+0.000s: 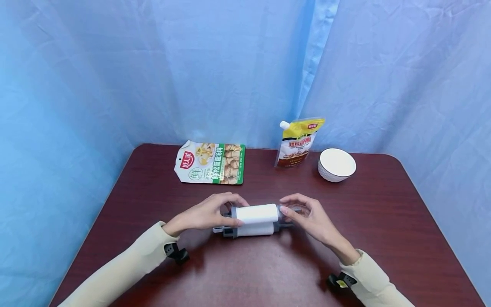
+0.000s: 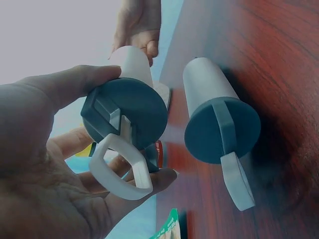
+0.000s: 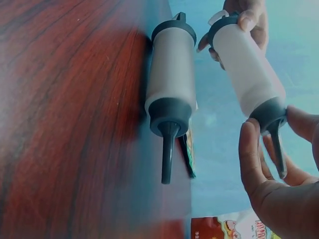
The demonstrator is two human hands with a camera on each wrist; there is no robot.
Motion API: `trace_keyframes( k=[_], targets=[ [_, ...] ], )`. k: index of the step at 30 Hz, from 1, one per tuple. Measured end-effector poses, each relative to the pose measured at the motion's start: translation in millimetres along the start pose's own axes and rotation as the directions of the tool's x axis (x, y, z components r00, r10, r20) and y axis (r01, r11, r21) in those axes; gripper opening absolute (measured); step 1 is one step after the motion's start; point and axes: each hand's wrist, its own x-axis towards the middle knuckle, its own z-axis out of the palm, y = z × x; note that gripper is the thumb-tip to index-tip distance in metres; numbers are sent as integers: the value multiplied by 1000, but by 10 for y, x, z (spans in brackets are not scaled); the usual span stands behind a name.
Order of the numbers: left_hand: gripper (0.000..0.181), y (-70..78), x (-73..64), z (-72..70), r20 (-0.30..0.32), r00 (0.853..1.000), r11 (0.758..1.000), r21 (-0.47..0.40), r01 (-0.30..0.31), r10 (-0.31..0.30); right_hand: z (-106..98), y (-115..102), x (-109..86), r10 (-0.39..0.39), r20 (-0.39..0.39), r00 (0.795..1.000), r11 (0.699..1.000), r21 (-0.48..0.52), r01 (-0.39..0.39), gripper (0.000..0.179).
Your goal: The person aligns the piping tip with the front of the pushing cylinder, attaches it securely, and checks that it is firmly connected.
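Two alike balloon pumps are in front of me, each a white cylinder with dark grey end caps, a tapered nozzle and a pale ring handle. The upper balloon pump (image 1: 256, 213) is held level, raised above the table. My left hand (image 1: 209, 213) grips its ring-handle end, thumb on one side and fingers on the other. At the nozzle end, my right hand (image 1: 314, 219) pinches the grey collar between thumb and fingers. The other balloon pump (image 3: 172, 74) lies on the table just nearer to me, touched by neither hand.
A green-and-white food packet (image 1: 211, 164) lies flat at the back left of the dark red table (image 1: 261, 268). Toward the back right stand a yellow-and-brown pouch (image 1: 299, 143) with a white cap and a white textured bowl (image 1: 333, 175). Blue curtains (image 1: 230, 68) hang behind.
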Motion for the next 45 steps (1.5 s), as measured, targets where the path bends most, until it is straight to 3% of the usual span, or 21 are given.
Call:
trace_keyframes(
  k=[4,12,25,29,34,39,45],
  targets=[
    [38,8,4,12,-5,1000,1000,10,2,-2,4,-3,1,-38,5,999,999,-20,38,23],
    [39,8,3,-5,-22,1000,1000,19,12,-12,-24,-61,-28,23,16,1000,1000,-14,-23,34],
    [39,31,27,30,-76,996,992,123,-40,49,-52,-46,31,84,6,996,996,-31,-84,26],
    [38,36,34,30,-76,996,990,132,-45,56,-50,-39,47,63,5,998,997,-43,-63,25],
    [38,18,37,41,-79,996,992,124,-29,39,-34,-25,58,-19,-5,1000,999,-51,19,21],
    [39,17,14,43,-90,996,995,97,6,2,-36,-35,22,8,-1,1000,999,-41,-8,28],
    [40,18,-3,36,-107,994,996,89,0,10,-60,-17,6,6,45,999,1000,-16,-5,42]
  ],
)
